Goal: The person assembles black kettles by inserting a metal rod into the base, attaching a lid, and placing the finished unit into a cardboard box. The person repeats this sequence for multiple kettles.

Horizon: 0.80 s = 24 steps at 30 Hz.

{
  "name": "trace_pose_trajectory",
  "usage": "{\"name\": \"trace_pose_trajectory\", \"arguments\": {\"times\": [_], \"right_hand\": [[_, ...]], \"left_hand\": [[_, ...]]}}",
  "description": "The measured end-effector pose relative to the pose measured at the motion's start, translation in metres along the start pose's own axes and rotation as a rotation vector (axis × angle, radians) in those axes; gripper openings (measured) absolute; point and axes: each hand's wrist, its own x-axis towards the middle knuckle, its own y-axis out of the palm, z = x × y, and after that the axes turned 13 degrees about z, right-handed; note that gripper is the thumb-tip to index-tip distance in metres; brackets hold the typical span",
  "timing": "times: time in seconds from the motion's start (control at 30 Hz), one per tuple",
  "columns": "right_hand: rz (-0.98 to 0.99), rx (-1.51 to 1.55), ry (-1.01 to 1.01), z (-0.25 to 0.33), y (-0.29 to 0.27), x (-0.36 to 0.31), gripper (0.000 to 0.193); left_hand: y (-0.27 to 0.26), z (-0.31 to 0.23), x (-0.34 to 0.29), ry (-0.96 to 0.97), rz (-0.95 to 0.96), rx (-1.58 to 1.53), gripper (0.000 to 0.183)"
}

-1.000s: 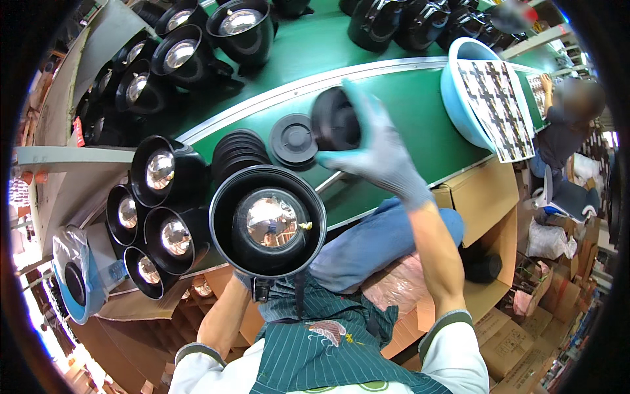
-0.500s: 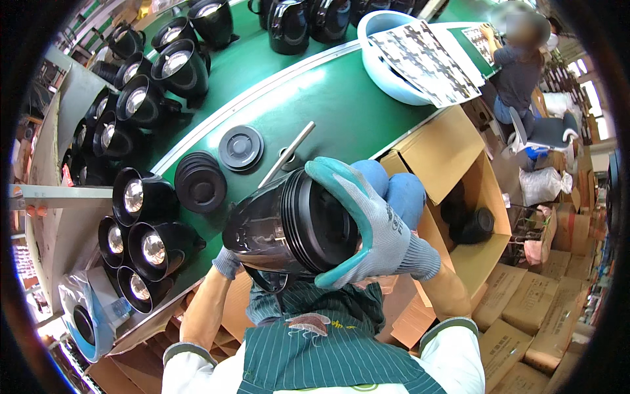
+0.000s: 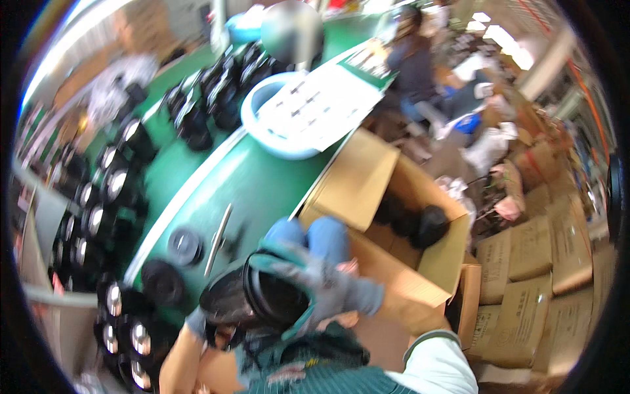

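A glossy black vacuum jug (image 3: 224, 303) lies tilted over my lap, its ribbed black base end turned to the right. My right hand (image 3: 323, 284), in a grey and teal glove, is closed round that base end with thumb and fingers on opposite sides. At the jug's left side is my gloved left hand (image 3: 197, 322), holding it from behind and below; its fingers are hidden by the jug. Just beyond on the green table lie round black discs (image 3: 163, 282), another flat disc (image 3: 186, 245) and a slim metal rod (image 3: 218, 240). The view is smeared by motion.
Several jugs (image 3: 140, 338) with shiny silver insides line the left side. A light blue basin (image 3: 249, 121) bears patterned sheets (image 3: 315, 108). To the right stands an open carton (image 3: 361, 180) with dark parts inside. Stacked cartons (image 3: 522, 315) and a seated person (image 3: 415, 72) are farther right.
My view has swung up and to the right, so the table, basin and carton sit farther left. Both hands still hold the jug, which now appears lower and farther left.
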Motion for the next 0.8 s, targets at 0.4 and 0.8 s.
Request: {"name": "trace_pose_trajectory", "arguments": {"times": [0.4, 0.8], "right_hand": [[-0.177, 0.664, 0.461, -0.038, 0.020, -0.039, 0.113], [-0.461, 0.269, 0.040, -0.005, 0.043, -0.001, 0.093]], "left_hand": [[0.060, -0.117, -0.003, 0.656, -0.308, 1.717, 0.022], [0.026, -0.065, -0.008, 0.503, -0.568, 0.470, 0.029]]}}
